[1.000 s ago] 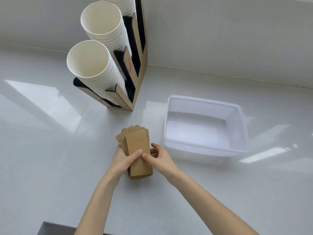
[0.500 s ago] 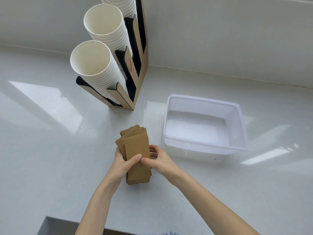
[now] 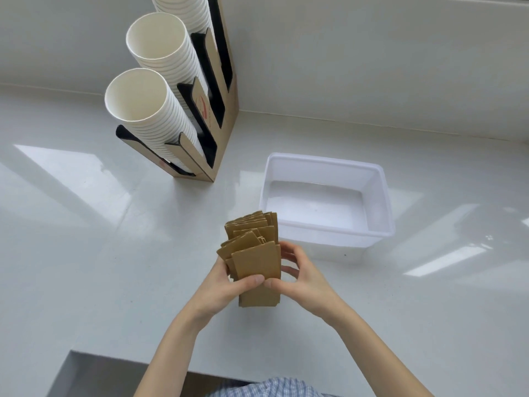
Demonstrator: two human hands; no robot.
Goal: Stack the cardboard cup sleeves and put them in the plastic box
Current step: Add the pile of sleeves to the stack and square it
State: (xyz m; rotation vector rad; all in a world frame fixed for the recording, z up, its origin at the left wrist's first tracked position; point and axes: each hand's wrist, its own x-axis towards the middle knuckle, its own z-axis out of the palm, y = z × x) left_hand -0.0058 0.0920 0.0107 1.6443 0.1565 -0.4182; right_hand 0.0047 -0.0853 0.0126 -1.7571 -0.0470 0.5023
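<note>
While the sleeves (image 3: 254, 253) sit bunched between both hands, they are not yet a true stack: the upper ends fan out unevenly, with several corners poking to the left and back. The left hand (image 3: 226, 285) clamps the bundle from the left side, thumb pressed across the front sleeve; the right hand (image 3: 300, 277) clamps it from the right, thumb meeting the left one near the middle, fingers curled round the far edge. The bundle is held up off the counter (image 3: 86, 253), just in front of the box's (image 3: 385, 202) near left corner, and the box looks empty.

The step in hand seems to be squaring the stack. To do it well, I would loosen the grip slightly so the sleeves can slide, then tap the bottom edges on the counter and press the sides inward with the palms until the loose top corners line up. Squeezing too hard would lock the fan in place; too little, and the outer sleeves may slip out. Once aligned, a short move right and forward should bring it over the box, lowered flat rather than dropped. The cups (image 3: 148, 101) stand well clear at the back left.
</note>
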